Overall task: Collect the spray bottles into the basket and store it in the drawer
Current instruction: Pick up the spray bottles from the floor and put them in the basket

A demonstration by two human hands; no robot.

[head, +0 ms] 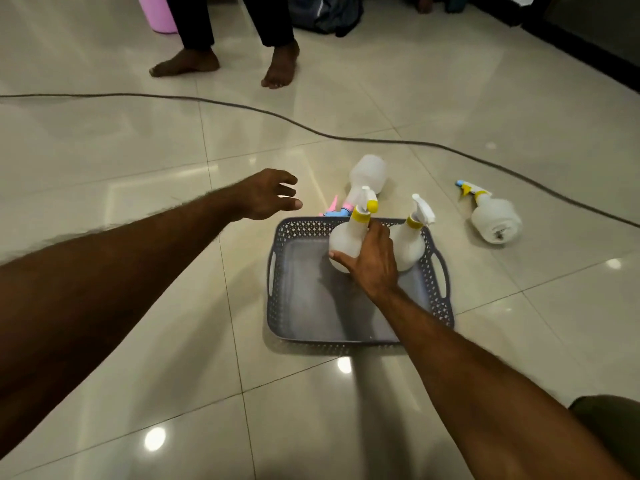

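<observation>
Setting the held bottle (341, 249) down is the step in hand, as I judge it; the right hand (372, 263), at the frame's centre, wraps that bottle's body from the near side, thumb across the front, and holds it upright over the far part of the grey basket (346, 344); whether its base touches the basket floor I cannot tell. A second bottle (410, 242) stands upright just to its right inside the basket, so the held one should come straight down and stay clear of that neighbour's trigger; release only once it stands steady. The left hand (268, 195), left of centre, hovers spread and holding nothing above the floor (121, 168), its fingers aimed at the bottle lying on its side (367, 174) just beyond the basket's far rim, pink and blue head nearest; that looks the natural next pick. Another fallen bottle (495, 216) lies well apart at the right. A cable (277, 116) crosses the floor beyond; no drawer is in view.
</observation>
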